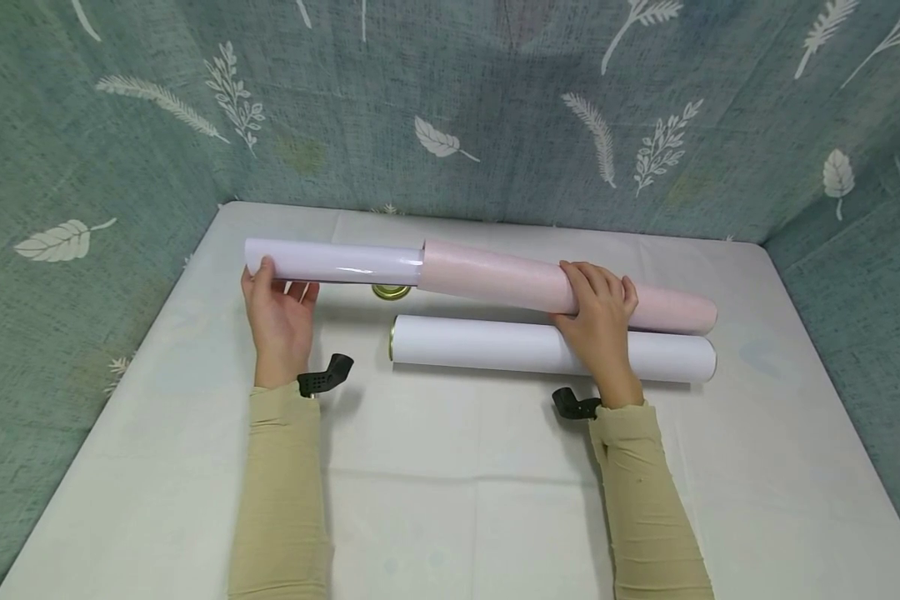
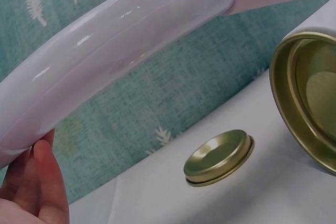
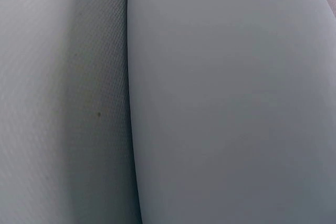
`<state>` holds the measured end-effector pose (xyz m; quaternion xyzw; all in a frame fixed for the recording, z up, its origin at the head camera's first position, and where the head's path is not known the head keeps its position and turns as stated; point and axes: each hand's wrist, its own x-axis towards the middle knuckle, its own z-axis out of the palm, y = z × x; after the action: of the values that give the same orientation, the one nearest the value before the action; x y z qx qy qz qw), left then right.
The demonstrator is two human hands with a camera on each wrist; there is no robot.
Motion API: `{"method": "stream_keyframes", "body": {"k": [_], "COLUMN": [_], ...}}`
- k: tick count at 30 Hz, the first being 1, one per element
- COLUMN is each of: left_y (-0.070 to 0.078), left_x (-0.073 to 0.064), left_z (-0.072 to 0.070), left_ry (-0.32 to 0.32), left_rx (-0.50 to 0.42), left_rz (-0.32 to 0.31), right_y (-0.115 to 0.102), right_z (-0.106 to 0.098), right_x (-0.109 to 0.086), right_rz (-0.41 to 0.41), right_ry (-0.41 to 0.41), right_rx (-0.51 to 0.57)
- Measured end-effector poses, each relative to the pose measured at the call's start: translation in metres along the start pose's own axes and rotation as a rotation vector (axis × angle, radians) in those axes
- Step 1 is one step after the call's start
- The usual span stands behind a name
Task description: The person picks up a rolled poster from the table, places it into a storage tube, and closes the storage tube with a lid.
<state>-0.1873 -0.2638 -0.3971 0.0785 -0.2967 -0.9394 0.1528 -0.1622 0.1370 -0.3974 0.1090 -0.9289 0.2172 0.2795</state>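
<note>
A roll of glossy white sheet [image 1: 345, 262] sticks out of the left end of a pink cardboard tube [image 1: 495, 277]. My left hand [image 1: 280, 329] holds the roll near its free end, thumb on the front and fingers beneath. Seen from the left wrist, the roll [image 2: 131, 40] slants up into the pink tube's mouth, above the tabletop. My right hand [image 1: 602, 321] grips the pink tube right of its middle, fingers over the top. Below that hand lies a white tube [image 1: 480, 343], which fills much of the right wrist view.
A round gold lid [image 1: 391, 292] lies on the table behind the white tube's left end. That end has a recessed gold cap [image 2: 315, 98]. White cloth [image 1: 435, 517] covers the table, and a green leaf-patterned curtain [image 1: 510, 125] stands behind and at both sides.
</note>
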Motion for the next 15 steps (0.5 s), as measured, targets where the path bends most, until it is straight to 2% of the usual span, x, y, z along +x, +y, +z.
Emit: {"method": "stream_keyframes", "body": {"k": [15], "left_y": [-0.0003], "left_x": [-0.0035], "left_z": [0.0043], "left_ry": [-0.025], "left_rx": [0.037], "left_rz": [-0.002], "right_y": [-0.0006], "right_z": [-0.0004], "right_x": [0.0004], "right_rz": [-0.001], "right_ry": [0.004], "right_rx": [-0.008]}}
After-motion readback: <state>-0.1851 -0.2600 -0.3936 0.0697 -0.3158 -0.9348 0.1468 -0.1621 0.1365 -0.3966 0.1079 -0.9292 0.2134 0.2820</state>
